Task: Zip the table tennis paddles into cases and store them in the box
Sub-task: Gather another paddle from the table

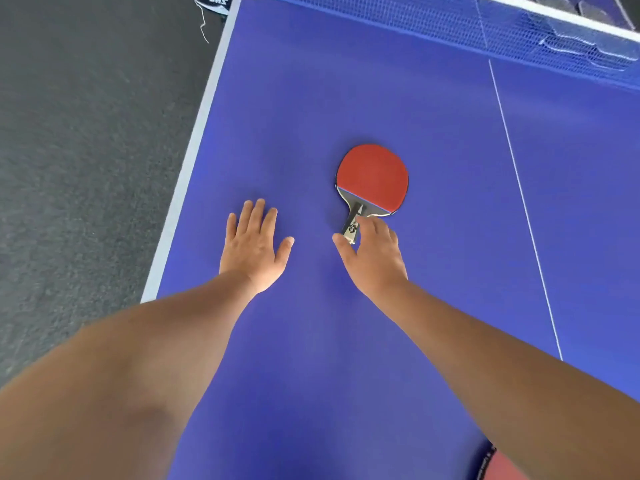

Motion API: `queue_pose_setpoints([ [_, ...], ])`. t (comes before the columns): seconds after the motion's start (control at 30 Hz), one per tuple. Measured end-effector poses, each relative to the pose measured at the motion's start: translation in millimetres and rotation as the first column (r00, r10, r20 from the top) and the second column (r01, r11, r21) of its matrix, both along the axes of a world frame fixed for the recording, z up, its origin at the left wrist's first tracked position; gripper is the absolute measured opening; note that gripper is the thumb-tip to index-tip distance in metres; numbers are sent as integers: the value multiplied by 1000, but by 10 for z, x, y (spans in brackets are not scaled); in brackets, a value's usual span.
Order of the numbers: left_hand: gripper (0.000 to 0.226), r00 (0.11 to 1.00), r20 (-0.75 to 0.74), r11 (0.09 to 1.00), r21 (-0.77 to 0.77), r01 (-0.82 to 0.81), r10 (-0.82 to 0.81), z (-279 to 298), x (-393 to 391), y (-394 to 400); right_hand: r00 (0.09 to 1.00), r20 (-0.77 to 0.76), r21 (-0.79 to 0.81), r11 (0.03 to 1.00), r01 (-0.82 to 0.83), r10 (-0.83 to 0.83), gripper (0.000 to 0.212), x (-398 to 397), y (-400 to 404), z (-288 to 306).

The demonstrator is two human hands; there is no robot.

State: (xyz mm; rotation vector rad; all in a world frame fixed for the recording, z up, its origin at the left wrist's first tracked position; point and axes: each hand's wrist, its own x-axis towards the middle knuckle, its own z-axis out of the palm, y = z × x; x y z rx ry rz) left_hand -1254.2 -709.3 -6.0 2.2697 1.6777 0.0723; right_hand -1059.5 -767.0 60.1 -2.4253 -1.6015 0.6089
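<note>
Paddle (pixel 372 180) lies flat on the blue table (pixel 346 358), red rubber up, handle pointing back toward me. It sits left of the white centre line (pixel 519 188) and well short of the net (pixel 415 19).

My right hand (pixel 375 254) is at the handle: thumb along its left side near the butt end, fingers curled over the right side. The grip is closing round the handle, but I cannot tell whether the paddle is lifted at all; it looks to be resting on the table.

My left hand (pixel 254 245) lies palm down on the table, fingers straight and close together, thumb spread out, holding nothing. It is near the paddle but apart from it, to its left.

Behind the net, at top right, some grey shapes (pixel 581 46) show through the mesh; too blurred to identify. A red and black object (pixel 495 465) shows at the bottom edge under my right forearm, mostly hidden. Dark grey floor (pixel 86 150) left of the table.
</note>
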Motion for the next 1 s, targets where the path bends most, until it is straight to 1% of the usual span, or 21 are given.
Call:
queue_pose_setpoints([
  [0.07,74,998,-54,999,28,15,-14,-103,67,127,995,-1,44,994,98,-98,59,15,325,-117],
  [0.13,75,995,-98,998,64,26,-20,-200,114,168,983,6,48,982,184,-184,58,53,571,-269],
  [0.2,75,994,-103,997,68,30,-23,-223,98,179,971,26,14,971,238,-238,58,40,729,-407],
  [0.3,75,996,-81,996,79,29,-22,-239,93,203,953,67,43,955,294,-296,58,7,822,-549],
  [0.47,74,997,-68,996,84,36,-31,-259,93,206,909,-36,65,907,417,-416,47,-84,856,-625],
  [0.6,76,997,-69,996,88,34,-28,-252,90,194,895,-55,35,895,445,-443,46,-95,821,-589],
  [0.7,76,996,-85,997,72,37,-30,-249,92,202,864,-93,-24,869,495,-495,56,-35,796,-496],
  [0.77,75,995,-91,997,70,39,-32,-242,87,202,854,-131,-65,864,499,-504,59,41,701,-404],
  [0.83,75,995,-96,997,69,42,-36,-239,81,196,877,-134,-78,887,455,-462,59,124,531,-317],
  [0.93,74,995,-94,997,70,36,-29,-241,89,188,912,-83,-92,914,394,-402,56,221,250,-232],
  [1.0,74,994,-103,997,68,39,-32,-244,93,183,915,-111,-120,919,376,-389,55,219,34,-213],
])
